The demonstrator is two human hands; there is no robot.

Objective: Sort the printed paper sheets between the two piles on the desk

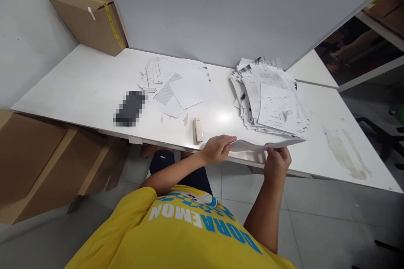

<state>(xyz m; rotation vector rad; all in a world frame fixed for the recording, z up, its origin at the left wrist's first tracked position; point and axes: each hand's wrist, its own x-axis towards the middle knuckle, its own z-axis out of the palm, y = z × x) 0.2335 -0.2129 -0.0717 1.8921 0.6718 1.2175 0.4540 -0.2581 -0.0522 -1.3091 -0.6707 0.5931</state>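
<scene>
Between my two hands, near the table's front edge, I hold some white paper (252,146), seen almost edge-on; how many sheets there are I cannot tell. My left hand (217,149) pinches its left end, thumb below and fingers on top. Closed on the near edge, further right, is my right hand (277,160). Just beyond the held paper rises a thick, untidy pile of printed papers (277,107). A cream stapler (198,130) lies on the table to the left of my left hand. Further back on the left is a looser, thinner spread of papers (189,86).
A dark, pixelated object (130,108) lies on the white table (78,88) at left. At the back left corner a cardboard box (91,19) leans on the wall. Large open cardboard boxes (47,155) stand below the left edge. A brownish stain (345,151) marks the right side.
</scene>
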